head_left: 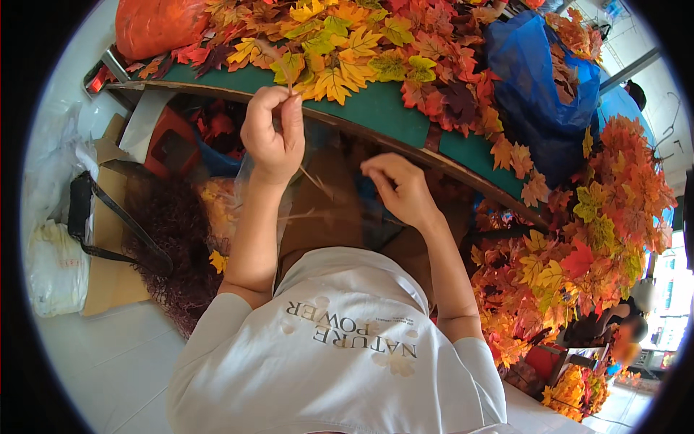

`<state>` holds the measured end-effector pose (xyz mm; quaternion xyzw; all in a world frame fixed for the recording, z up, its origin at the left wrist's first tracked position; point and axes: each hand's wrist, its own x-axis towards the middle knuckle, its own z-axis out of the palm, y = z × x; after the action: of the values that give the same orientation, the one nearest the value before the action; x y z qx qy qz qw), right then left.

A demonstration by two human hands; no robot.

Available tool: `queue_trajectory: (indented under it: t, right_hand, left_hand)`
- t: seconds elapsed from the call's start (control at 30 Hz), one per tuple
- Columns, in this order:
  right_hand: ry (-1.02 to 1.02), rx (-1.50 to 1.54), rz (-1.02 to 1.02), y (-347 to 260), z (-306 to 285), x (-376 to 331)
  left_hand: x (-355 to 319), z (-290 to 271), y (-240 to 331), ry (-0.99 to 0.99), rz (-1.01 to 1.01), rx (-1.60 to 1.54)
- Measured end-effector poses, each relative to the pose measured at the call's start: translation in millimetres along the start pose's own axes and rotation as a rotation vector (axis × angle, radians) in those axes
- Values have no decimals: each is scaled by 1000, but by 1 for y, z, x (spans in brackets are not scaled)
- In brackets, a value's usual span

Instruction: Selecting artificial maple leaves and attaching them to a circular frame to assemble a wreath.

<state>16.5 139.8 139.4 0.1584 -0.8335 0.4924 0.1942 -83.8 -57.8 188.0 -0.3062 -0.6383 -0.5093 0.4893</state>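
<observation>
My left hand (273,137) is raised at the table's near edge, thumb and forefinger pinched on a thin pale tan stem (314,181). One blurred end of the stem rises above the fingertips, toward the yellow leaves, and the other slants down below the hand. Over my lap, my right hand (402,189) has loosely bent fingers, with the thumb apart from them and nothing visible between. Artificial maple leaves (347,61) in yellow, orange and red are heaped on the green tabletop (347,110) just beyond both hands.
A blue plastic bag (531,94) stands at the table's right. Hanging leaf bunches (607,210) crowd my right side. A red-orange bag (155,29) sits at the far left. Below it are a cardboard box (108,275), dark purple stringy foliage (170,239) and a black strap (119,210).
</observation>
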Motion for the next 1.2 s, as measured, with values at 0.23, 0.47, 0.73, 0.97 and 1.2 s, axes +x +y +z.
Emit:
queue_trajectory:
  t: [0.23,0.47,0.73,0.97,1.2]
  right_hand:
    - [-361,-230,-36,17,-24,24]
    - [176,-650,-247,23,-67,79]
    - [175,-891,-14,71,-112,93]
    - [456,-1128,198,108,-150,141]
    - [331,-635,554,133,-165,165]
  left_hand:
    - [-91,28,-14,-301,-884,-222]
    - [-95,37,11,-584,-901,-596]
    - [-94,33,-9,-229,-1319,-1172]
    - [-90,55,-3,-242,-1468,-1336]
    - [-90,49,-11,-259,-1513,-1335]
